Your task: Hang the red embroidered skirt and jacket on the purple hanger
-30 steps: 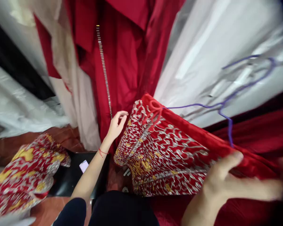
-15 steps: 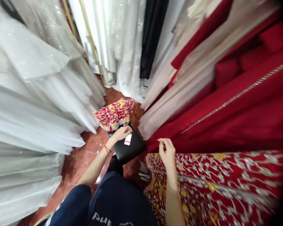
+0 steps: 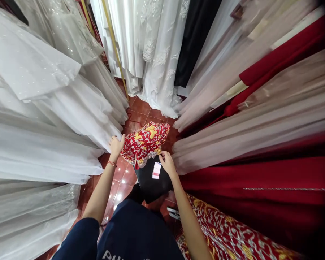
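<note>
Red-and-gold embroidered cloth bundle (image 3: 146, 142) lies unlifted atop a glossy black box (image 3: 151, 182) between hanging white gowns (image 3: 56, 119), left hand (image 3: 116, 144) at its 9 o'clock, fingers curled on the edge, clasp unclear, right hand (image 3: 166, 162) at 5 o'clock, slack and empty.

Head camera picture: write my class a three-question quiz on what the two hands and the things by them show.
1. True or false: the red patterned cloth partly covers the black box.
2. The right hand rests nearest to: A a white label, B a shoe, C a hanger.
3. Fill in: the string by the left hand is ___.
Key: 1 true; 2 A; 3 red.
</note>
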Tool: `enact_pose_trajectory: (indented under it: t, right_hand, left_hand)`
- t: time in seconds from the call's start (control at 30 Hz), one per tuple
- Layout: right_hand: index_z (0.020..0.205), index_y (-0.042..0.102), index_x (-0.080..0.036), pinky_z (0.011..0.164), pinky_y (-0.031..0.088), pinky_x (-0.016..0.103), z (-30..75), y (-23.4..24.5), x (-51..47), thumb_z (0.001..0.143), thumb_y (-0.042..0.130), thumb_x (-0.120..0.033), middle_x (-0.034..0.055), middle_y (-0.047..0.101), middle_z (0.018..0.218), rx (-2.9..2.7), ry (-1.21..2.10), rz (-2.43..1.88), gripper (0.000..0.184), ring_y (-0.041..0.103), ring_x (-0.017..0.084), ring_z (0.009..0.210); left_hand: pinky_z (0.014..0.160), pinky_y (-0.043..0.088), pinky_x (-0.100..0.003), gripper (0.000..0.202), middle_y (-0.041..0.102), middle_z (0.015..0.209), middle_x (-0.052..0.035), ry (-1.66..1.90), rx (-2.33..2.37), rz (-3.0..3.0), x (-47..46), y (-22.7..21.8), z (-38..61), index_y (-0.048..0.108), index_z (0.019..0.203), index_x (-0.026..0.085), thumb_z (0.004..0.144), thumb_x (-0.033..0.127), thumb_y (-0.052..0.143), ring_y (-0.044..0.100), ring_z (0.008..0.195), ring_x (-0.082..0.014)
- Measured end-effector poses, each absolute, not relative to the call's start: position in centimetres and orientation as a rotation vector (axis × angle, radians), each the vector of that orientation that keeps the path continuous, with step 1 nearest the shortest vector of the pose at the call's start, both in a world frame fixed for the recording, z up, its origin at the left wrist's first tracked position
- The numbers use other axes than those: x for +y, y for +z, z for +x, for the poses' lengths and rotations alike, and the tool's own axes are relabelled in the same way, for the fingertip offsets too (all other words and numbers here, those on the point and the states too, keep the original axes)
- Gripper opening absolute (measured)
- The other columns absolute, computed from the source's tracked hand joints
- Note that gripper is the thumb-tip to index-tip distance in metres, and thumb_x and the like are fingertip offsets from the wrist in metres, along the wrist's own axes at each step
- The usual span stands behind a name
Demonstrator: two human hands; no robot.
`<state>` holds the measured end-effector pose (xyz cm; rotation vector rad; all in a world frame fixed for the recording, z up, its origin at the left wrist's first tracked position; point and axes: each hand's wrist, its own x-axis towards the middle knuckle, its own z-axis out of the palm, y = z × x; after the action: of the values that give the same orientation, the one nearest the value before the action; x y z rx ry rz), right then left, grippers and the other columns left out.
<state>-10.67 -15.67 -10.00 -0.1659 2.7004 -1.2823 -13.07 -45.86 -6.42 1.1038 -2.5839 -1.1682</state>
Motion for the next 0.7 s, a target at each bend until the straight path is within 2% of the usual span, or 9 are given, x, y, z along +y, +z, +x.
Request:
enact_pose_trajectory:
  t: [0.07,0.13,0.23,0.27,0.33,0.4,0.47,0.57,0.7]
  right_hand:
    - [0.127,0.051,-0.016,0.098,0.048,0.044,-13.8,-10.3,-18.4,0.088,0.054,-0.048,0.0183,0.057,0.127,2.754,-1.315,-0.035,0.050,0.060,0.029,0.114]
    - [0.141,0.038,-0.012,0.106,0.040,0.051,-16.6,-10.8,-20.8,0.081,0.063,-0.057,0.0249,0.047,0.141,2.765,-1.371,0.212,0.079,0.048,0.037,0.132]
    - [0.147,0.029,-0.010,0.113,0.031,0.057,-20.0,-11.9,-22.9,0.070,0.072,-0.063,0.0280,0.034,0.152,2.573,-1.562,0.560,0.103,0.033,0.042,0.143]
    - [0.145,0.031,-0.010,0.113,0.032,0.057,-20.8,-12.4,-23.1,0.068,0.072,-0.064,0.0275,0.036,0.152,2.490,-1.619,0.596,0.102,0.035,0.041,0.142]
    - [0.138,0.041,-0.013,0.109,0.038,0.054,-22.0,-13.4,-22.7,0.068,0.072,-0.064,0.0239,0.049,0.144,2.373,-1.695,0.580,0.092,0.047,0.037,0.135]
    - [0.125,0.053,-0.016,0.102,0.047,0.047,-22.6,-14.3,-21.5,0.068,0.072,-0.063,0.0167,0.064,0.128,2.315,-1.731,0.495,0.076,0.060,0.032,0.120]
    - [0.112,0.062,-0.019,0.095,0.052,0.040,-22.5,-15.0,-20.0,0.071,0.070,-0.061,0.0104,0.071,0.116,2.257,-1.781,0.385,0.059,0.066,0.027,0.108]
    - [0.107,0.066,-0.019,0.087,0.055,0.036,-21.5,-16.2,-17.4,0.077,0.064,-0.059,0.0076,0.074,0.109,2.199,-1.816,0.282,0.049,0.068,0.026,0.102]
    - [0.118,0.063,-0.020,0.087,0.055,0.034,-19.5,-20.2,-14.4,0.092,0.048,-0.052,0.0085,0.071,0.119,2.233,-1.703,0.416,0.045,0.066,0.024,0.109]
  left_hand:
    - [0.104,0.037,-0.055,0.062,0.067,0.117,-0.0300,-1.305,-2.660,1.129,-46.6,-7.6,-15.3,0.065,0.104,0.008,0.077,0.064,0.062,0.051,0.128,-0.0472]
    - [0.093,0.046,-0.047,0.058,0.074,0.096,-0.0228,-1.481,-2.716,1.106,-47.0,-8.9,-17.1,0.069,0.090,0.013,0.069,0.067,0.068,0.063,0.112,-0.0422]
    - [0.077,0.053,-0.040,0.055,0.075,0.076,-0.0154,-1.752,-2.718,1.040,-47.0,-10.7,-19.1,0.070,0.081,0.013,0.062,0.066,0.073,0.071,0.086,-0.0334]
    - [0.074,0.054,-0.040,0.056,0.075,0.073,-0.0142,-1.833,-2.692,1.011,-46.9,-11.2,-19.5,0.071,0.081,0.013,0.062,0.065,0.074,0.071,0.079,-0.0310]
    - [0.073,0.056,-0.038,0.057,0.075,0.076,-0.0131,-1.946,-2.604,0.938,-46.3,-11.6,-20.1,0.071,0.086,0.011,0.063,0.063,0.074,0.070,0.076,-0.0271]
    - [0.081,0.056,-0.036,0.059,0.076,0.090,-0.0120,-1.975,-2.493,0.865,-45.3,-11.4,-20.1,0.069,0.098,0.011,0.069,0.062,0.071,0.070,0.084,-0.0238]
    - [0.089,0.054,-0.034,0.058,0.074,0.105,-0.0103,-1.945,-2.375,0.770,-44.0,-10.7,-19.5,0.066,0.108,0.014,0.075,0.061,0.066,0.069,0.095,-0.0215]
    - [0.092,0.053,-0.035,0.047,0.073,0.108,-0.0088,-1.851,-2.242,0.532,-41.9,-9.4,-17.8,0.066,0.107,0.017,0.082,0.057,0.063,0.068,0.097,-0.0209]
    - [0.085,0.053,-0.035,0.034,0.072,0.096,-0.0076,-1.557,-2.291,0.434,-40.1,-9.4,-16.1,0.065,0.099,0.018,0.090,0.050,0.059,0.066,0.086,-0.0199]
